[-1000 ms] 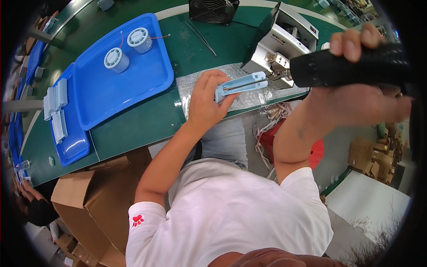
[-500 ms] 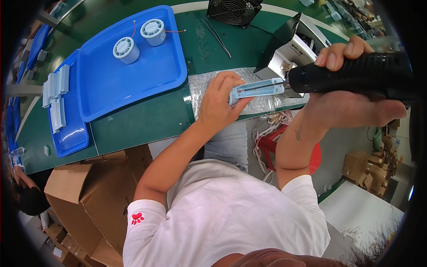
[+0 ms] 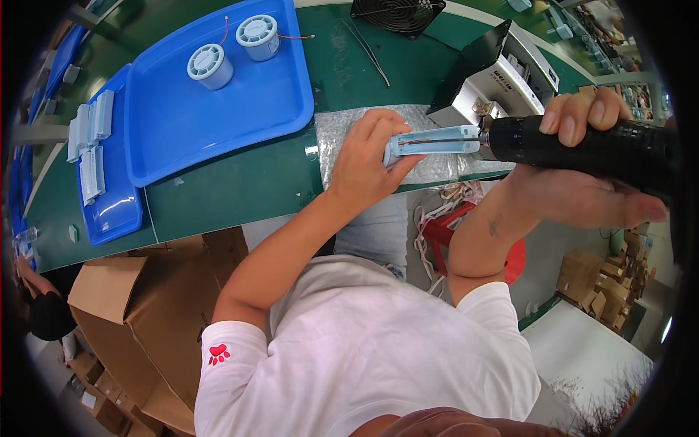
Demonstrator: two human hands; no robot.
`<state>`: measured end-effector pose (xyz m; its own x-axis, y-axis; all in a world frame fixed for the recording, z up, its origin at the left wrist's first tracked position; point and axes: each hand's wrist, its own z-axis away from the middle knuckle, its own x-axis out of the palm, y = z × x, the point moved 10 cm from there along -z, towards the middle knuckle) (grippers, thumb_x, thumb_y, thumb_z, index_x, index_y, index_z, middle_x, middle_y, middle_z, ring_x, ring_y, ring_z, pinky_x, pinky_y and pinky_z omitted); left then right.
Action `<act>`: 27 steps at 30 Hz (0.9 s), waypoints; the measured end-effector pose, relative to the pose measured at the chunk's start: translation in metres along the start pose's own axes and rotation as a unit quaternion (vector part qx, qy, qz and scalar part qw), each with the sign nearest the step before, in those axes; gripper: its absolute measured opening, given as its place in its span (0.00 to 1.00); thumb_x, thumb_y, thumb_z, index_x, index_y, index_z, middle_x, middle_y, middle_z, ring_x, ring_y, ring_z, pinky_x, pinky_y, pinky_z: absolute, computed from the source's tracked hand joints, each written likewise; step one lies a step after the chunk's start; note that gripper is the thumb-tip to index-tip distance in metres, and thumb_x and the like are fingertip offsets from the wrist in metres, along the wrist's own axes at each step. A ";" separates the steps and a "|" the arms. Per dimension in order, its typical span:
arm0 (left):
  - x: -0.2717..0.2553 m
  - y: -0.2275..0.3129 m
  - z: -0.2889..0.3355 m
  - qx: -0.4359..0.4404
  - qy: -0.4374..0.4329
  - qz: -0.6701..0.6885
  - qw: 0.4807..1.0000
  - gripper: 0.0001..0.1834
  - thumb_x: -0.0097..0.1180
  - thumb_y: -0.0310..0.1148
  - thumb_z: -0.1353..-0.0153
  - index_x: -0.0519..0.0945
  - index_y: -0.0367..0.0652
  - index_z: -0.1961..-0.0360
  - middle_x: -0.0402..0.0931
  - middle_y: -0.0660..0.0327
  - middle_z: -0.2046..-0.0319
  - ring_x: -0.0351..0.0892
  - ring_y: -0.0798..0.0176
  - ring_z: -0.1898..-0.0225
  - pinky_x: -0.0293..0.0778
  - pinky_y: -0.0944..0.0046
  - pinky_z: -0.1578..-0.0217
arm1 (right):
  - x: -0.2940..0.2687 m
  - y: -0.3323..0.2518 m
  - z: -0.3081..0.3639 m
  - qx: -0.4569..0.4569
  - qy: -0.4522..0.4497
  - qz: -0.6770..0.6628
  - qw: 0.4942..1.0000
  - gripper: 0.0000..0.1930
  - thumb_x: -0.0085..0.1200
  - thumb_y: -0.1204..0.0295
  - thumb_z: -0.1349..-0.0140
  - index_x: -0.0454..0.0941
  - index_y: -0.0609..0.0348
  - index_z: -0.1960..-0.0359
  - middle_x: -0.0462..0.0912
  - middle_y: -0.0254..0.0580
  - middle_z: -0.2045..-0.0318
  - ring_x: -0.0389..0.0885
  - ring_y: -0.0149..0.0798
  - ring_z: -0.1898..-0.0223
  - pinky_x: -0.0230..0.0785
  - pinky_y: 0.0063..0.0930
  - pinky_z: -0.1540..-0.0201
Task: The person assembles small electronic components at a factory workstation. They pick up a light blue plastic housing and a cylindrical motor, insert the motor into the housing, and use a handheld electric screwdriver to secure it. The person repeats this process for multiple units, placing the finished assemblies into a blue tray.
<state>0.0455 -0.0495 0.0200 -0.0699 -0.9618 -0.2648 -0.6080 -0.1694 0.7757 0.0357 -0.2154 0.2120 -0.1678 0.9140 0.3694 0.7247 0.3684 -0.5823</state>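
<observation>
My left hand (image 3: 370, 156) grips one end of a light blue plastic housing (image 3: 440, 140), long and hollow, with its open side showing. In my right hand (image 3: 575, 156) is a black electric screwdriver (image 3: 604, 142), lying level and aimed left. Its thin bit runs lengthwise inside the housing toward the end held by my left hand. Where the tip meets the part is too small to make out. Beneath the housing, bubble wrap (image 3: 338, 138) covers the table edge. Just behind the screwdriver's nose stands a black and silver box-shaped machine (image 3: 495, 76).
Two round light blue fan-like units (image 3: 210, 67) with wires stand in a large blue tray (image 3: 218, 156). A narrower blue tray (image 3: 120, 218) holds several pale blue parts (image 3: 92, 175). Tweezers (image 3: 368, 52) and a black fan (image 3: 399, 14) lie farther back. A cardboard box (image 3: 153, 306) is below left.
The housing and the screwdriver have shifted slightly right in the view, with both hands keeping their hold. The trays and table have moved slightly upward in the picture.
</observation>
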 end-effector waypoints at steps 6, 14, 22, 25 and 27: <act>0.006 -0.001 -0.003 -0.016 -0.031 -0.008 0.999 0.25 0.77 0.26 0.50 0.77 0.41 0.52 0.77 0.50 0.52 0.80 0.45 0.52 0.77 0.53 0.51 | 0.000 0.008 0.003 0.056 0.051 0.164 0.984 0.54 0.46 0.19 0.44 0.72 0.69 0.46 0.77 0.50 0.62 0.77 0.41 0.72 0.72 0.36 0.70; -0.040 -0.042 -0.067 -0.292 -0.188 -0.002 0.938 0.32 0.75 0.41 0.42 0.74 0.39 0.42 0.80 0.55 0.50 0.83 0.59 0.51 0.78 0.59 0.49 | -0.027 -0.074 -0.070 0.004 -0.066 -0.330 0.942 0.44 0.62 0.42 0.36 0.64 0.71 0.35 0.73 0.45 0.63 0.78 0.37 0.69 0.72 0.33 0.65; -0.118 -0.190 -0.251 -0.428 0.007 0.218 0.877 0.22 0.62 0.38 0.31 0.77 0.34 0.42 0.78 0.52 0.47 0.83 0.55 0.49 0.85 0.55 0.50 | -0.089 -0.022 -0.055 -0.030 0.134 0.218 0.966 0.30 0.52 0.87 0.32 0.58 0.67 0.30 0.76 0.66 0.41 0.82 0.53 0.44 0.76 0.50 0.38; -0.170 -0.265 -0.291 -0.430 -0.007 -0.042 0.902 0.29 0.67 0.45 0.36 0.79 0.32 0.44 0.82 0.53 0.48 0.85 0.57 0.53 0.85 0.59 0.53 | -0.093 -0.010 -0.049 -0.072 0.153 0.266 0.949 0.32 0.50 0.88 0.31 0.55 0.68 0.27 0.71 0.70 0.37 0.78 0.58 0.37 0.71 0.52 0.33; -0.195 -0.297 -0.316 -0.427 0.002 -0.221 0.877 0.33 0.69 0.49 0.38 0.79 0.30 0.44 0.83 0.51 0.49 0.87 0.57 0.55 0.86 0.59 0.56 | -0.096 -0.011 -0.046 -0.079 0.160 0.310 0.934 0.33 0.48 0.89 0.31 0.53 0.67 0.26 0.69 0.72 0.35 0.76 0.62 0.35 0.67 0.52 0.30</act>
<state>0.4899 0.1198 0.0225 0.0268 -0.7619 -0.6471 0.2388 -0.6237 0.7442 0.0748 -0.3148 0.2161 0.5068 0.8364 0.2088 0.7104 -0.2680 -0.6508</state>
